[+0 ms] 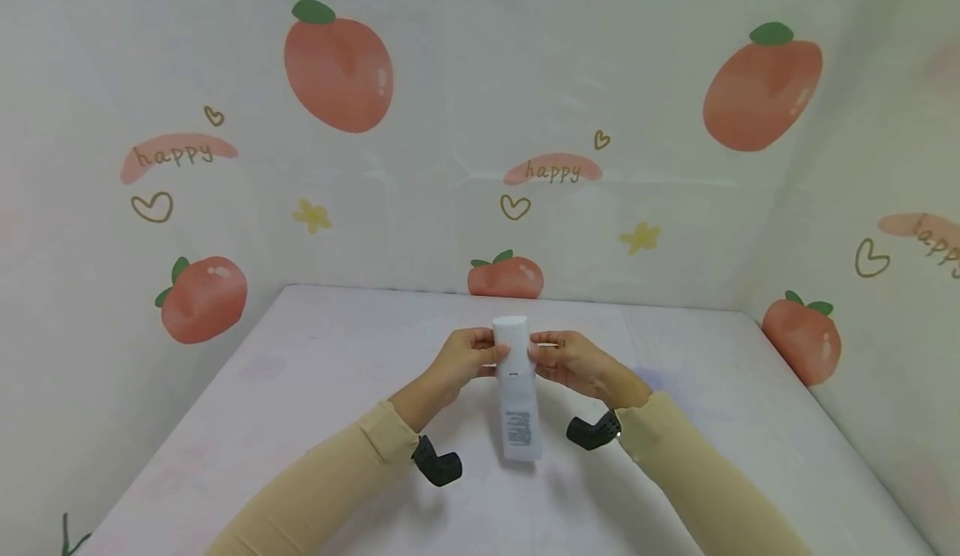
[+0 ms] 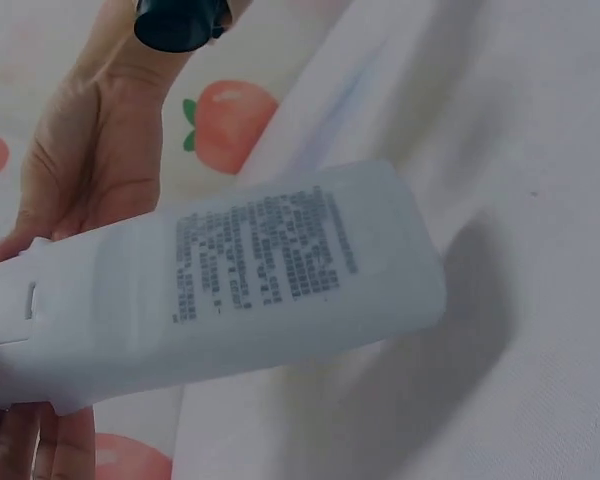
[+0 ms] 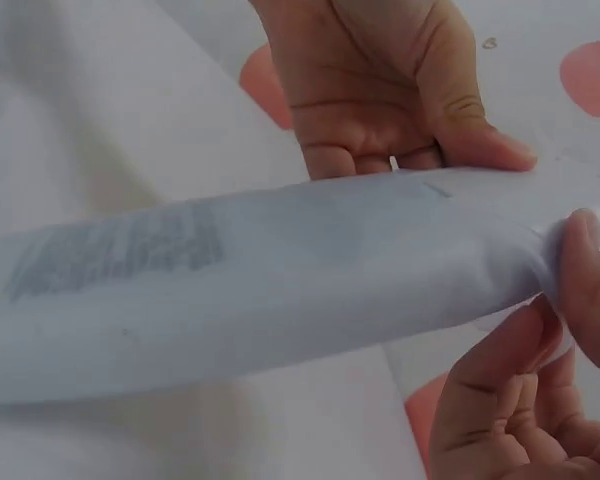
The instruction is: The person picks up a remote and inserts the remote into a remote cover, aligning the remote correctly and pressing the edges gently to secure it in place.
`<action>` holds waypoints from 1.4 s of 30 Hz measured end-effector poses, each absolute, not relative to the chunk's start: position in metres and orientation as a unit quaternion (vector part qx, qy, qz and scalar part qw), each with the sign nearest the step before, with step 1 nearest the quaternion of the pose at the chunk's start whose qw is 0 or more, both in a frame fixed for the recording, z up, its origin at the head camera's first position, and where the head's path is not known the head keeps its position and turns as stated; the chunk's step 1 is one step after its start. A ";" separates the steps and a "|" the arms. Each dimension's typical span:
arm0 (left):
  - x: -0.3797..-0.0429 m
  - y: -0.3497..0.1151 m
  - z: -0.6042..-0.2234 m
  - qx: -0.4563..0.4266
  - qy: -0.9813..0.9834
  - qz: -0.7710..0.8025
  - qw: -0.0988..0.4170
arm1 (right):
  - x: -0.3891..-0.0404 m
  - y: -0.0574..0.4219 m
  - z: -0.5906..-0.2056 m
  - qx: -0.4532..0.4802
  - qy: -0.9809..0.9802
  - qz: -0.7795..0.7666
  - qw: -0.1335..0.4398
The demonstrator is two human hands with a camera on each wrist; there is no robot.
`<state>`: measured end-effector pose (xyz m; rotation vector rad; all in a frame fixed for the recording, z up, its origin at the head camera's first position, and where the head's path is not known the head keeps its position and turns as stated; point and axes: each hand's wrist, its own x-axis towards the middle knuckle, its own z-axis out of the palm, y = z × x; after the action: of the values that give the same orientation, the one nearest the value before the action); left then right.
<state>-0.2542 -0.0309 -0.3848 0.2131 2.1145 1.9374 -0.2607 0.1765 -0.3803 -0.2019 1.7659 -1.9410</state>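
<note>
A long, flat white bottle [image 1: 519, 398] with small dark print is held tilted above the table, its printed end lower and towards me. My left hand [image 1: 471, 356] grips its far part from the left, thumb on the face and fingers behind. From the other side, my right hand [image 1: 576, 364] pinches the bottle's edge. In the right wrist view, the surface of the bottle [image 3: 310, 270] creases beside the right thumb [image 3: 588, 265], and a thin translucent edge shows between those fingers. The left wrist view shows the printed face of the bottle [image 2: 260, 260], with the right hand [image 2: 100, 150] beyond it.
The white table [image 1: 360, 356] lies beneath both hands, carrying soft shadows. Behind it hangs a white backdrop [image 1: 450, 122] with peach-like fruit prints, which also lines the sides. Dark wrist cameras [image 1: 438, 463] stick out below both sleeves, near the bottle's lower end.
</note>
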 end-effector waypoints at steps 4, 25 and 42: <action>-0.254 -0.032 -0.385 0.067 0.734 0.663 0.129 | -0.262 0.177 -0.385 -0.073 0.692 -0.683 0.223; -0.255 -0.030 -0.398 0.061 0.734 0.666 0.121 | -0.250 0.156 -0.369 -0.141 0.937 -0.304 0.093; -0.259 -0.033 -0.395 0.062 0.743 0.657 0.112 | -0.253 0.150 -0.385 -0.081 0.869 -0.487 0.011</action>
<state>-0.2589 -0.0326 -0.3946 0.1810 2.1808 1.9304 -0.2532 0.1497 -0.3855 -0.2539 2.7127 -1.5201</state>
